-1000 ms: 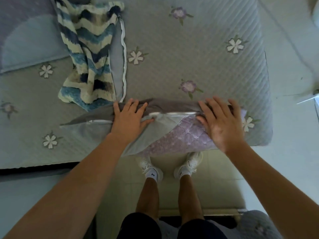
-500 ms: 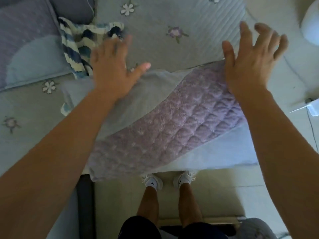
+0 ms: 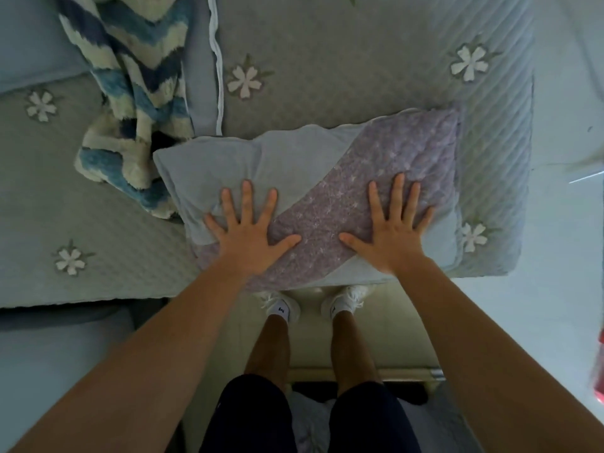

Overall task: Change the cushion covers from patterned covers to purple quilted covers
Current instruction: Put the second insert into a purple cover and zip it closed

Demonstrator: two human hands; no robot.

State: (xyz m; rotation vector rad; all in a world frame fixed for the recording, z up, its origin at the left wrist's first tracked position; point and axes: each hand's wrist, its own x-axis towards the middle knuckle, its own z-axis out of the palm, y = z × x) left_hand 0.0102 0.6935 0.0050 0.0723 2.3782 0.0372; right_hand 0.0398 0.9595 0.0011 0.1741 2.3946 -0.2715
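Two hands press flat on a cushion (image 3: 376,165) lying in the middle of the frame, at the near edge of a grey quilted spread (image 3: 327,60) sewn with white flowers. The cushion wears a cover with a purple quilted band running diagonally from lower left to upper right, flanked by plain pale blue-grey corners. The left hand (image 3: 248,237) rests palm down where the pale fabric meets the purple, its fingers (image 3: 246,197) straight and spread wide, gripping nothing. The right hand (image 3: 392,237) lies palm down on the purple quilting toward the cushion's right side, its fingers (image 3: 397,191) likewise straight and fanned, holding nothing. In the upper left of the frame a blue, navy and cream chevron patterned cover (image 3: 130,76) lies crumpled on the spread, its lower end just beside the cushion's upper-left corner. Below the cushion's near edge, white shoes (image 3: 281,305) stand on a pale floor (image 3: 562,223).
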